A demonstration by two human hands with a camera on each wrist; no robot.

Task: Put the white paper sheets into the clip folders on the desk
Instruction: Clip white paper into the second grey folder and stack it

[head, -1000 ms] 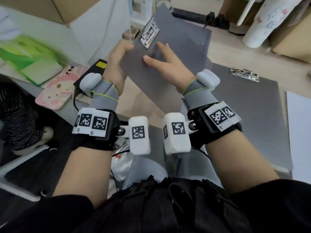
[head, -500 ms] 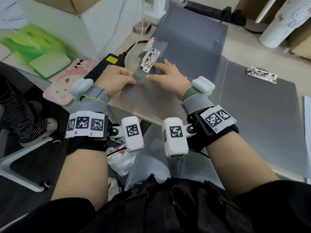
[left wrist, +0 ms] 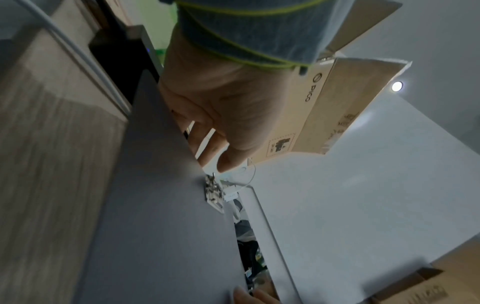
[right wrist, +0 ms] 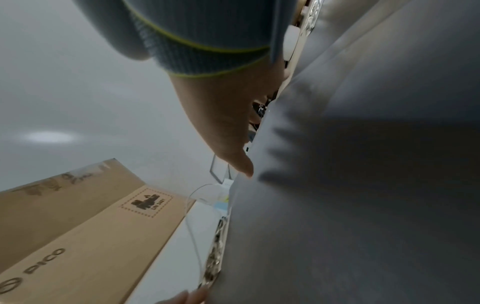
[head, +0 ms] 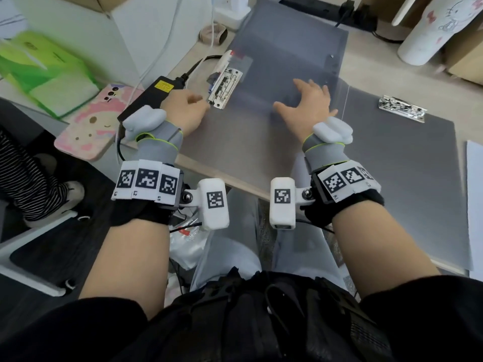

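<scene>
A grey clip folder (head: 261, 142) lies flat on the desk, its metal clip (head: 224, 87) at its left side. My left hand (head: 187, 111) has curled fingers at the folder's left edge just below the clip and grips that edge. The left wrist view shows the thumb (left wrist: 228, 162) above the folder (left wrist: 155, 226) near the clip (left wrist: 213, 191). My right hand (head: 307, 105) rests flat on the cover with fingers spread. A second grey folder (head: 405, 178) with its own clip (head: 401, 112) lies to the right. White paper sheets (head: 475, 205) show at the far right edge.
A black power adapter (head: 154, 95) and a pink phone (head: 96, 126) lie left of the folder. A green bag (head: 47, 74) sits beyond them and a white tumbler (head: 431, 30) stands at the back right. The desk's front edge (head: 209, 173) runs under my wrists.
The folder, held tilted up a second ago, has come down flat on the desk. My right hand slid rightward across the cover and spread out. My left hand stayed at the clip side.
</scene>
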